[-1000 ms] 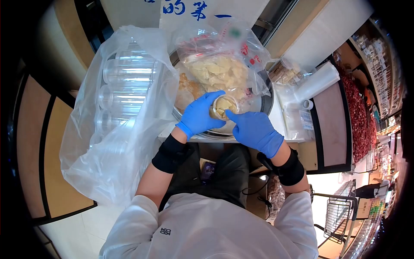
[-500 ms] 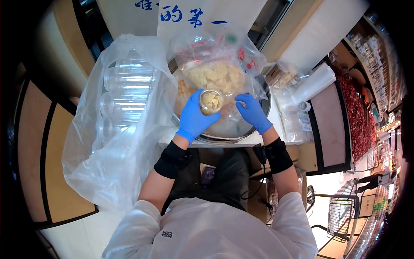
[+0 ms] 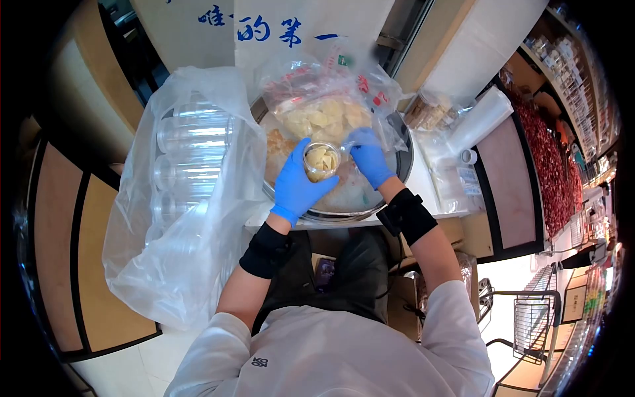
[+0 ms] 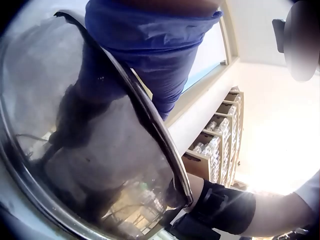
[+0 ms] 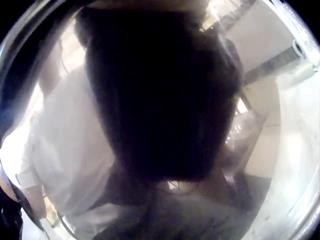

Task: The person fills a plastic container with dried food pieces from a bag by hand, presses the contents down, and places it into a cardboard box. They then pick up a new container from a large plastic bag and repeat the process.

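Observation:
My left hand (image 3: pixel 297 185), in a blue glove, grips a clear round tub (image 3: pixel 321 161) filled with pale yellow flat chips. To its right, my gloved right hand (image 3: pixel 370 159) reaches at the near right side of a clear plastic bag (image 3: pixel 324 119) of similar chips. Plastic overlaps its fingertips, so I cannot tell whether they hold a chip. Beneath both hands is a wide metal basin (image 3: pixel 405 165) in which the bag lies. The left wrist view catches the blue glove (image 4: pixel 150 40) over a shiny metal rim; the right wrist view is mostly reflective metal.
On the left stands a large translucent bag (image 3: pixel 178 251) of stacked clear tubs (image 3: pixel 198 126). Right of the basin lie a plastic roll (image 3: pixel 486 119), a bag of brownish pieces (image 3: pixel 430 111) and flat clear packaging (image 3: pixel 450 182). A shopping cart (image 3: pixel 532 311) stands at the lower right.
My right hand has left the tub, moved right, then forward to the bag of chips. My left hand has shifted slightly left with the tub still in it.

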The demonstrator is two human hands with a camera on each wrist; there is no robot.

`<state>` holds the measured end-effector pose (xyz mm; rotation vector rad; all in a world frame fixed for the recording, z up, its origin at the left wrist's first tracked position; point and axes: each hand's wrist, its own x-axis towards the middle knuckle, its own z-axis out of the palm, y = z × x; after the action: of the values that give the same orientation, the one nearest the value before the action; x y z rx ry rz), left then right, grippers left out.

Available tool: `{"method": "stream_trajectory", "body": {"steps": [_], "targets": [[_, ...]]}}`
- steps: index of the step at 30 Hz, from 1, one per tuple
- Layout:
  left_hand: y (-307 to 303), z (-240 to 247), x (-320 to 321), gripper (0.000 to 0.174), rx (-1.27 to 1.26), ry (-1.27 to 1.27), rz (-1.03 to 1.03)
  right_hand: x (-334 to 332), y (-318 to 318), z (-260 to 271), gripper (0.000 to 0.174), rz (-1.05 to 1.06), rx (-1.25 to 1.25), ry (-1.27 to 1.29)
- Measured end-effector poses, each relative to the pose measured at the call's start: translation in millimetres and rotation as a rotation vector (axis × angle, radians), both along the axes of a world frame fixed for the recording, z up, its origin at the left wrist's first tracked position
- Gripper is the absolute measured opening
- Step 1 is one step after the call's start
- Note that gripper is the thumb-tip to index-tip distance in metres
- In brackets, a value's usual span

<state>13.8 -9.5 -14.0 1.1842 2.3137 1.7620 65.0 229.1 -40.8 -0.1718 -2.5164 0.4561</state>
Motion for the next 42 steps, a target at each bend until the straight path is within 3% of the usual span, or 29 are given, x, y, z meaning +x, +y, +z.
{"method": "stream_trajectory", "body": {"steps": [4,6,9,14,16,17,20,24,29,32,37,41,42], "targets": [[-1.2,3.0,0.6,0.092,-0.018,0.017,0.012,4.4,-9.9,3.0,0.012,0.018,-0.153,0.144],[-3.0,3.4,0.2,0.092,-0.020,0.019,0.026,18.9,-10.1,15.0,0.013,-0.108,-0.400,-0.178],[-3.9,3.6,2.5,0.090,-0.005,0.058,0.010,53.2,-26.0,38.5,0.018,-0.153,-0.335,-0.049],[-7.2,12.9,7.5,0.092,-0.082,0.137,-0.074,92.5,-42.2,79.9,0.022,-0.219,-0.362,-0.095],[-7.4,13.0,7.0,0.093,-0.085,0.142,-0.096,95.0,-52.7,97.3,0.023,-0.107,-0.736,0.017],[-7.6,13.4,6.6,0.094,-0.089,0.151,-0.120,95.7,-63.4,111.4,0.029,-0.030,-0.868,-0.044],[-9.2,15.5,6.5,0.094,-0.088,0.171,-0.154,77.6,-88.3,121.1,0.034,0.036,-0.860,-0.135],[-9.3,13.4,3.8,0.096,-0.103,0.190,-0.153,56.7,-100.7,97.5,0.036,0.016,-0.568,-0.078],[-9.0,6.6,-0.5,0.098,-0.020,0.326,-0.223,49.1,-112.2,88.1,0.030,0.000,-0.641,-0.048],[-13.0,5.6,-2.5,0.091,-0.068,0.264,-0.271,51.7,-114.7,85.1,0.026,0.051,-0.552,0.019],[-14.9,5.2,-7.5,0.092,-0.061,0.177,-0.309,66.0,-109.2,96.5,0.025,0.207,-0.521,-0.217],[-17.2,7.2,-6.2,0.090,-0.077,0.114,-0.299,73.6,-108.2,120.6,0.026,0.187,-0.450,-0.310],[-17.0,7.2,-5.6,0.090,-0.078,0.113,-0.298,71.2,-105.3,117.7,0.027,0.151,-0.460,-0.206]]}}
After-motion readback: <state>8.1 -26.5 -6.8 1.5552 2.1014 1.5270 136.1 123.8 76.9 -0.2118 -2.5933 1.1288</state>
